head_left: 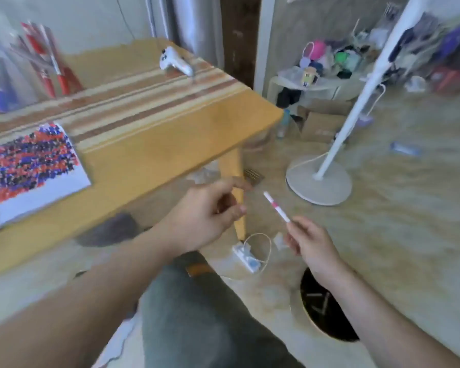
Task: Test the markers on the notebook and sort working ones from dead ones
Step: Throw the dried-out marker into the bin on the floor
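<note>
A wooden table with a striped cloth filled the upper left, and the open notebook lay at its left edge, its page crowded with red, blue and black scribbles. Off to the right a white fan stand stood on the floor. A white game controller sat at the table's far edge. Past the table's corner, above the floor, the left hand hung with fingers loosely curled around nothing. Just beside it but apart, the right hand pinched the lower end of a white marker with pink bands, which tilted up and left toward the left hand, well away from the notebook.
</note>
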Tool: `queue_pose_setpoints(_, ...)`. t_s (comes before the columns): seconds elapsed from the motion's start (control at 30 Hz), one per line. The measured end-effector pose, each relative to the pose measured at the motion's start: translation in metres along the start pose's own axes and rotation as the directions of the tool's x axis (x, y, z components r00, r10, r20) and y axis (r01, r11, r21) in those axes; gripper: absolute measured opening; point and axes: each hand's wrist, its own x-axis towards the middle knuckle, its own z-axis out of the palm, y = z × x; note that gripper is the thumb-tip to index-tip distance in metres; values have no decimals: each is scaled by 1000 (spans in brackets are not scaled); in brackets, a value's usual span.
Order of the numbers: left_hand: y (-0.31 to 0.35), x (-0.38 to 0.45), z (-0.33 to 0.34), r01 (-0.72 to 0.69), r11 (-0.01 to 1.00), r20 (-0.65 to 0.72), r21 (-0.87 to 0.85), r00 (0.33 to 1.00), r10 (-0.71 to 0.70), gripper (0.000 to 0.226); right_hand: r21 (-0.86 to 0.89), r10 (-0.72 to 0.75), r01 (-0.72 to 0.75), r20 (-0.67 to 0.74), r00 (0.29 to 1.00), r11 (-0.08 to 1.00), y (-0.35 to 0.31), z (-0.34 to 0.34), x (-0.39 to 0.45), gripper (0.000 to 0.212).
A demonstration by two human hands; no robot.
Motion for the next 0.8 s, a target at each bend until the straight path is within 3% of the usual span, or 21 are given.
queue_pose_setpoints(0.07,-22,6,64,120,992,143,23,982,-122,17,4,328,-330,-100,939,944,87,-29,-18,19)
queue_pose_setpoints(0.13,-45,-2,117,150,974,331,173,922,-200,20,98,627,-619,-137,767,779,173,-48,-47,20)
queue_pose_setpoints(0.17,-51,-9,136,89,953,449,291,867,-218,22,122,710,-700,-163,686,704,206,-54,-63,16)
queue_pose_setpoints(0.23,-48,-15,157,-67,903,570,424,795,-209,25,175,784,-766,-203,586,618,248,-62,-83,15)
queue_pose_setpoints(0.3,-42,-15,157,-132,909,561,394,818,-125,26,314,846,-786,-200,494,533,249,-67,-89,16)
queue_pose_setpoints(0.37,-42,-15,148,-79,931,482,357,869,-111,25,425,879,-770,-203,431,476,240,-73,-76,12)
queue_pose_setpoints(0.43,-49,-15,136,19,933,410,359,895,-176,23,434,845,-726,-233,481,533,228,-79,-58,8)
queue_pose_setpoints(0.53,-52,-11,131,135,955,337,265,915,-223,19,197,694,-666,-248,676,719,210,-82,-31,17)
queue_pose_setpoints(0.7,-48,-21,136,-2,948,423,319,895,-141,25,-32,512,-520,-135,849,854,155,-31,1,23)
queue_pose_setpoints(0.8,-35,-22,131,-24,976,459,214,885,-79,24,-44,354,-357,-62,933,933,100,6,-2,20)
